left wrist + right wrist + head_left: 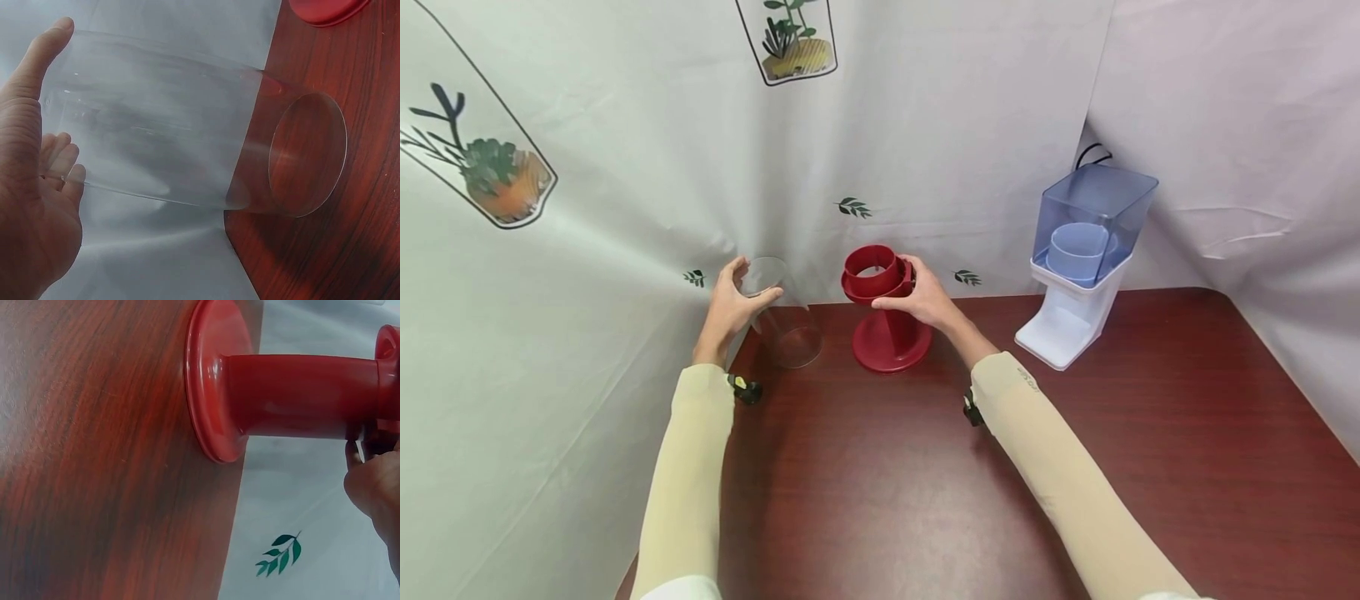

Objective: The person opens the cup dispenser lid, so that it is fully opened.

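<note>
My left hand (730, 300) grips a clear, see-through cylinder (786, 321) near its top, thumb on one side and fingers on the other. In the left wrist view the cylinder's (169, 125) round lower end lies over the wood tabletop. To its right is a red dispenser stand (895, 333) with a ring-shaped top, a column and a round base. My right hand (928, 296) holds that stand by its upper part, thumb in front below the ring. In the right wrist view the column (300, 394) and base show, while most of the hand is cut off.
A white dispenser with a bluish see-through bin (1090, 225) stands further right on the dark red wood table (887, 483). Behind it a black cord runs up the wall. White cloth with plant prints (925, 150) hangs along the table's back and left edges.
</note>
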Available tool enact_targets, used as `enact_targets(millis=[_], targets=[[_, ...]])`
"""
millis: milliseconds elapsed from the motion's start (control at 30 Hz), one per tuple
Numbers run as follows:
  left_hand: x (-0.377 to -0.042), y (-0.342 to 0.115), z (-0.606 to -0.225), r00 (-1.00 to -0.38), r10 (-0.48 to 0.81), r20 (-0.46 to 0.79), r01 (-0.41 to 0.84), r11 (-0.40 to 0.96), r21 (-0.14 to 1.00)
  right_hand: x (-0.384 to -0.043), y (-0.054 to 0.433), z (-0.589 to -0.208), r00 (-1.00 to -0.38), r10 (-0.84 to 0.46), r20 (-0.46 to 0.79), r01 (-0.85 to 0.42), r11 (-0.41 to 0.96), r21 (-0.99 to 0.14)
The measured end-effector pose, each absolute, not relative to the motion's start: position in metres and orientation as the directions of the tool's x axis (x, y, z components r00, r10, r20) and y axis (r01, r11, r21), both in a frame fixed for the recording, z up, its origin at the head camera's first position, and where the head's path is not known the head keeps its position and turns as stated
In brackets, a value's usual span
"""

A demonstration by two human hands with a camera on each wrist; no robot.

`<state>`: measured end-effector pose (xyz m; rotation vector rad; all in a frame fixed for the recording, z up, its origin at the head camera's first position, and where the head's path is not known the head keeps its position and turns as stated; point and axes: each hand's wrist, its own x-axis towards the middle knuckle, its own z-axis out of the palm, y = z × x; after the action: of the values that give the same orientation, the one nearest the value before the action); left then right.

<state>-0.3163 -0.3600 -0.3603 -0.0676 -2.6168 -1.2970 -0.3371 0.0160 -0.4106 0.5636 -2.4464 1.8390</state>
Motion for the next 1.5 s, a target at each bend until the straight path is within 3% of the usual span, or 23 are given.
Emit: enact_targets(millis=[1067,1500], targets=[[-0.323,-0.353,-0.361,-0.978,-0.039,0.203,0.136,0.619,0.773,-0.336,0.024,-0.41,-0.944,-0.26,0.204,-0.257,0.193,-0.947],[-0.314,-0.361,-0.357,-0.974,-0.02,0.226,0.142,0.72,0.68,-0.315,0.03,-0.413,-0.941,-0.251,0.228,-0.308,0.354,-0.883]])
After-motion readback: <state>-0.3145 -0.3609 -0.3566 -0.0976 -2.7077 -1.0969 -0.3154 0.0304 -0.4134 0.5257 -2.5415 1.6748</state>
